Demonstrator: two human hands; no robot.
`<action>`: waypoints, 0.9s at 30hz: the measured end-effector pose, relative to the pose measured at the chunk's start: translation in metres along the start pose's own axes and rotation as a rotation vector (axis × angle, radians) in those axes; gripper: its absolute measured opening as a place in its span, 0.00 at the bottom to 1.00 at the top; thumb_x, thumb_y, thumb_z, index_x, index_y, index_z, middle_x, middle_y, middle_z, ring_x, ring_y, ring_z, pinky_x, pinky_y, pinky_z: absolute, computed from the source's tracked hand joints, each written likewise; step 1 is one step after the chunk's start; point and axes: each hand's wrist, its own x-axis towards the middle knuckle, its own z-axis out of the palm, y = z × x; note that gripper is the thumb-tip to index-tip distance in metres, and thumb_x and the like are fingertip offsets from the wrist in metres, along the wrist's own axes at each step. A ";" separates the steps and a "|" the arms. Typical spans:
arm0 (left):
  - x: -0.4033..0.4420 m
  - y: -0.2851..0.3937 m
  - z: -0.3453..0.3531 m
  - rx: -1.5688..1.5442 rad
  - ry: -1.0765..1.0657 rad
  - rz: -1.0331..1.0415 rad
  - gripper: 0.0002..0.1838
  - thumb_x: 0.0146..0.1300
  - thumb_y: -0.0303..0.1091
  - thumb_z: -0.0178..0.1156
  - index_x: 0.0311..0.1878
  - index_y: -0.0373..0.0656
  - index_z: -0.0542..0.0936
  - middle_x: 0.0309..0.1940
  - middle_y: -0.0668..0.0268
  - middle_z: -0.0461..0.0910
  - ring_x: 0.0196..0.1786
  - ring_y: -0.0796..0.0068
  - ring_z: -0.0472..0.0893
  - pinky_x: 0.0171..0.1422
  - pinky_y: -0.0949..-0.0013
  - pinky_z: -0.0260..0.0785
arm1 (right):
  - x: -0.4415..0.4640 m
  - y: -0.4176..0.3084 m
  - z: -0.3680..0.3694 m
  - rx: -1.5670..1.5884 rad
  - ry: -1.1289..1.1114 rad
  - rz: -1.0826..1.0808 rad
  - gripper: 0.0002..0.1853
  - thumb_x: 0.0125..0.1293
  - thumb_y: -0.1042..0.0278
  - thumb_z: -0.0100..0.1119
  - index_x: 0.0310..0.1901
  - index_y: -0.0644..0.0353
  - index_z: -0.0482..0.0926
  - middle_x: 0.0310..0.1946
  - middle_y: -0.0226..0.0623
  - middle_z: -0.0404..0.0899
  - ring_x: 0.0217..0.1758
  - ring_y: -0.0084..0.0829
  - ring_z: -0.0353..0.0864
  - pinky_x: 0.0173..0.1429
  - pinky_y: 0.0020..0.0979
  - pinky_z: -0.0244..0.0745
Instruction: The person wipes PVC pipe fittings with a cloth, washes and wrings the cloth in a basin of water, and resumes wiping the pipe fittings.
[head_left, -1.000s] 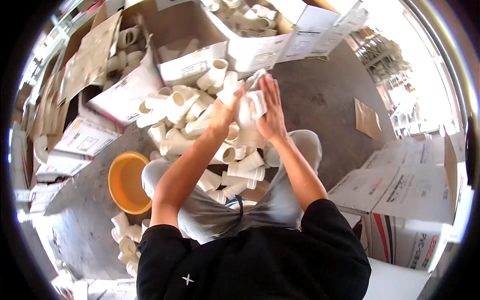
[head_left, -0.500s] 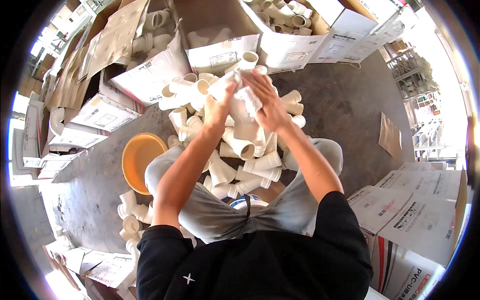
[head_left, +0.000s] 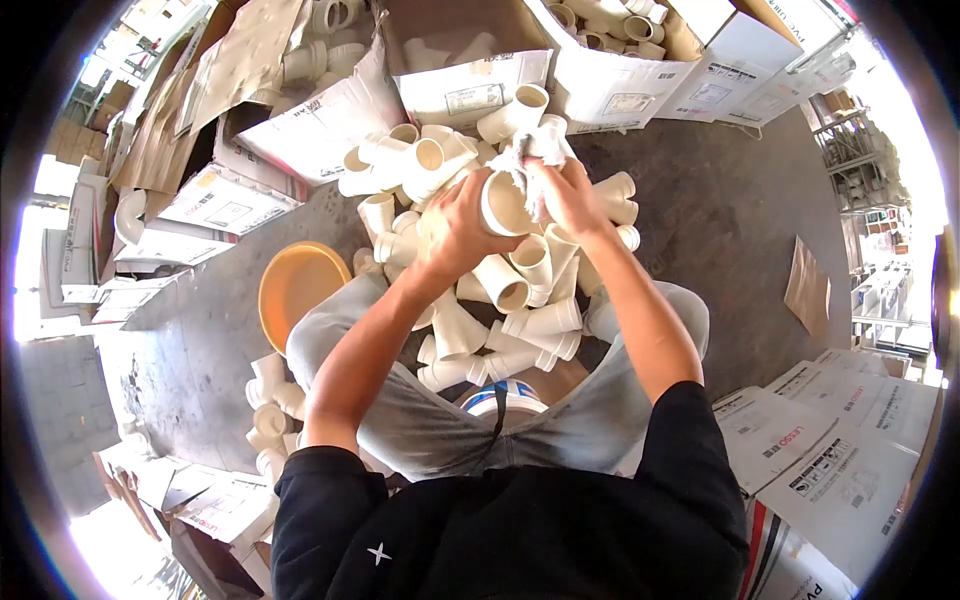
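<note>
My left hand (head_left: 456, 234) is wrapped around the side of a white plastic pipe fitting (head_left: 507, 205), whose round open end faces up toward me. My right hand (head_left: 572, 200) grips a crumpled white cloth (head_left: 541, 152) against the fitting's far right side. Part of the cloth hangs down along the rim. Beneath and around both hands lies a heap of similar white pipe fittings (head_left: 455, 328), some straight and some branched. The fingertips of my left hand are partly hidden behind the fitting.
An orange basin (head_left: 300, 290) stands on the floor to the left. Cardboard boxes of fittings (head_left: 470, 98) line the far side. More cartons (head_left: 830, 430) are stacked at right, near a loose cardboard piece (head_left: 808, 288). A white-and-blue bucket (head_left: 508, 395) sits between my legs.
The fitting has been turned so its open end faces me. My right hand, earlier laid over it with the cloth, now pinches the cloth at its right side. The view has shifted slightly.
</note>
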 end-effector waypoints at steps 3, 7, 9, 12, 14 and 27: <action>0.000 -0.003 -0.009 0.177 -0.038 0.026 0.47 0.36 0.45 0.86 0.62 0.43 0.74 0.45 0.57 0.86 0.50 0.53 0.86 0.57 0.51 0.74 | -0.007 0.004 0.017 -0.020 -0.022 -0.076 0.17 0.77 0.61 0.53 0.53 0.66 0.84 0.38 0.34 0.86 0.38 0.22 0.83 0.43 0.31 0.77; 0.004 -0.008 -0.015 0.058 -0.018 -0.145 0.48 0.39 0.44 0.85 0.64 0.41 0.71 0.47 0.54 0.86 0.50 0.52 0.87 0.60 0.50 0.74 | -0.006 -0.003 0.037 0.286 -0.096 -0.191 0.20 0.78 0.68 0.51 0.65 0.67 0.78 0.52 0.34 0.84 0.52 0.20 0.79 0.56 0.28 0.77; 0.004 -0.009 -0.018 -0.188 0.075 -0.230 0.47 0.42 0.46 0.85 0.63 0.39 0.72 0.49 0.53 0.87 0.52 0.54 0.88 0.58 0.52 0.79 | -0.012 0.001 0.035 0.363 -0.111 -0.123 0.20 0.77 0.70 0.51 0.66 0.68 0.77 0.52 0.34 0.84 0.52 0.22 0.81 0.58 0.28 0.78; 0.008 -0.017 -0.021 -0.196 0.093 -0.130 0.44 0.44 0.48 0.86 0.61 0.36 0.76 0.47 0.51 0.87 0.52 0.59 0.89 0.59 0.58 0.81 | -0.006 -0.001 0.021 0.448 -0.030 -0.133 0.19 0.74 0.69 0.45 0.57 0.73 0.77 0.47 0.47 0.88 0.47 0.31 0.87 0.56 0.33 0.83; 0.011 -0.012 -0.030 -0.283 0.048 -0.185 0.42 0.47 0.48 0.85 0.60 0.36 0.77 0.49 0.52 0.87 0.52 0.62 0.88 0.60 0.60 0.80 | 0.010 0.013 0.000 0.666 0.045 -0.082 0.21 0.75 0.57 0.39 0.46 0.66 0.79 0.36 0.47 0.87 0.39 0.38 0.88 0.47 0.41 0.84; 0.018 -0.015 -0.034 -0.797 0.000 -0.407 0.37 0.53 0.45 0.83 0.60 0.36 0.77 0.52 0.58 0.84 0.55 0.70 0.84 0.63 0.62 0.78 | -0.005 -0.056 -0.012 0.882 0.580 0.341 0.16 0.71 0.61 0.48 0.46 0.65 0.80 0.39 0.44 0.85 0.44 0.43 0.87 0.61 0.48 0.83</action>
